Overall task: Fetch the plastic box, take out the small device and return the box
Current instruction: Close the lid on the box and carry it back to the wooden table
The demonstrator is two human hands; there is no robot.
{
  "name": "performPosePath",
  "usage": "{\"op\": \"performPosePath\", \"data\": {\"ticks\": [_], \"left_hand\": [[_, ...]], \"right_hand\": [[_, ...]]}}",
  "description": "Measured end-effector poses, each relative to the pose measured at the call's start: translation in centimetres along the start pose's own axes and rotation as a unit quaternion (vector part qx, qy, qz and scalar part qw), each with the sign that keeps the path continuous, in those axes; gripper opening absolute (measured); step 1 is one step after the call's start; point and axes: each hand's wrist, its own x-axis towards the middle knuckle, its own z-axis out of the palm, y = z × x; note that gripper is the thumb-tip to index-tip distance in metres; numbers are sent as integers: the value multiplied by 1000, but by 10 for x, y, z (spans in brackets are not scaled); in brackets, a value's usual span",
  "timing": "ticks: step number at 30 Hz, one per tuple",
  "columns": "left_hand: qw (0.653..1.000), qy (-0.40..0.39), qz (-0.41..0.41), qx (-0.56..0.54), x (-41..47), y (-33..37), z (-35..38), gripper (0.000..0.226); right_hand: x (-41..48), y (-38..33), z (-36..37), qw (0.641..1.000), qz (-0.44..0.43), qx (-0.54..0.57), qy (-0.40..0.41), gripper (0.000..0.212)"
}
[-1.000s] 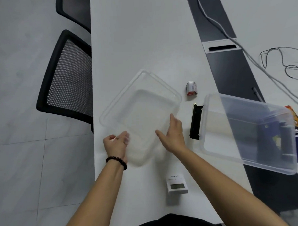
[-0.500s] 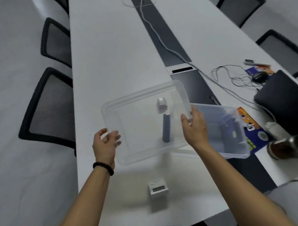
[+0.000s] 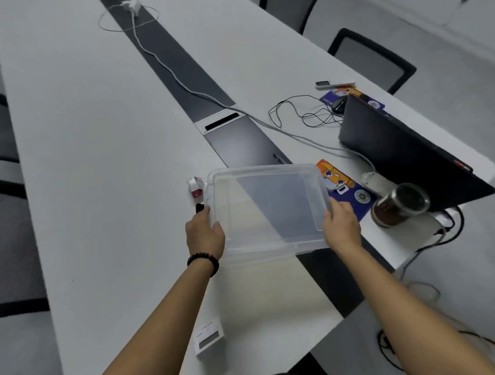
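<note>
The clear plastic box (image 3: 270,212) sits across the table's black middle strip with its clear lid lying on top. My left hand (image 3: 204,234) grips the near left corner of the box and lid. My right hand (image 3: 340,225) grips the near right side. The small white device (image 3: 209,340), with a grey display, lies on the white table near the front edge, below my left forearm. Nothing shows inside the box.
A small red-and-white item (image 3: 195,186) and a black object (image 3: 199,208) lie just left of the box. To the right are an orange-blue booklet (image 3: 343,189), a metal cup (image 3: 399,206), a black laptop (image 3: 403,149) and loose cables (image 3: 302,114). Chairs line both table sides.
My hands carried the clear lid to the right and set it on the box. My view swung right and up, away from the left-hand chairs.
</note>
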Motion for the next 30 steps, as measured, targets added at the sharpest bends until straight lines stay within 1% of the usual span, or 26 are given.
{"op": "performPosePath", "data": {"ticks": [3,5,8,13,17,20,22,25,27,29,30], "left_hand": [[999,33,-13,21,-4,-1,7,45],[998,49,-20,16,-8,-4,7,46],[998,60,-23,21,-14,-10,4,44],[997,73,-29,23,-28,-24,-11,43],[997,70,-31,17,-37,-38,-21,40],[998,39,-2,42,-43,-51,-25,34],[999,20,-3,43,-48,-55,-25,38],[999,13,-19,24,-52,-54,-24,45],[999,14,-26,24,-50,-53,-23,46],[999,18,-34,13,-47,-54,-23,45],[999,21,-44,-2,-46,-53,-23,44]], "right_hand": [[6,-2,4,999,3,35,-7,41],[6,-6,7,999,-10,32,-11,45],[3,-10,8,999,-24,19,-17,46],[-15,-10,9,997,-49,39,-33,45],[-38,-3,11,996,-60,47,-39,41],[-54,9,12,997,-57,20,-38,41],[-62,16,13,998,-45,17,-40,45],[-68,20,16,998,-39,7,-44,49],[-66,19,19,999,-36,2,-20,47],[-64,19,22,999,-24,27,2,43],[-61,19,23,998,-6,66,-10,43]]}}
